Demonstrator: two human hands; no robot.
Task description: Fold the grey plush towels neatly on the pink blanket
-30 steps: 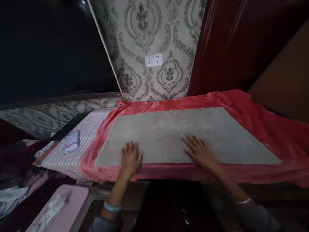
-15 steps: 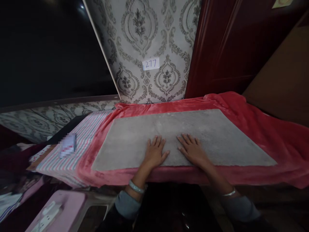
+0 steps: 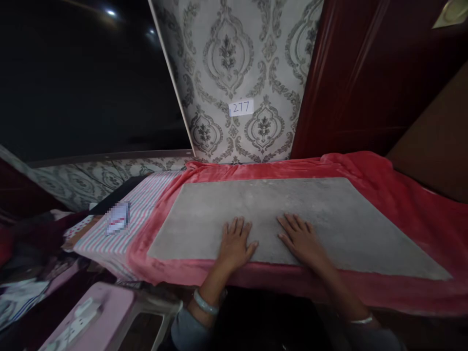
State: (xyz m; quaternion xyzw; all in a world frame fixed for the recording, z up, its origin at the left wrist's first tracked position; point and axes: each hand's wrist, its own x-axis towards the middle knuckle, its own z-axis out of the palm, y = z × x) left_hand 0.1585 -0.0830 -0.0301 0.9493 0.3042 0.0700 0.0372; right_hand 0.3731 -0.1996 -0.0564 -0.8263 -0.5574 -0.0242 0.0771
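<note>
A grey rectangular mat (image 3: 256,200) lies flat across a red plush blanket (image 3: 234,171) that covers the table. Near the mat's front edge, left of its middle, my left hand (image 3: 236,246) rests palm down with its fingers spread. My right hand (image 3: 302,239) also lies palm down on the mat, a short way to the right, fingers apart. Neither hand grips anything. The mat's surface under both palms is hidden.
A striped cloth (image 3: 142,195) extends to the left, with a blurred-out small item (image 3: 117,218) on it. Below it, a pink stool (image 3: 98,307) bears a white power strip (image 3: 78,324). Behind are a large dark screen (image 3: 91,83) and a patterned wall (image 3: 234,73) with a paper marked 277 (image 3: 241,107).
The camera view has shifted, so the scene sits slightly lower and further right. Both hands stay flat on the mat, with a slightly wider gap between them.
</note>
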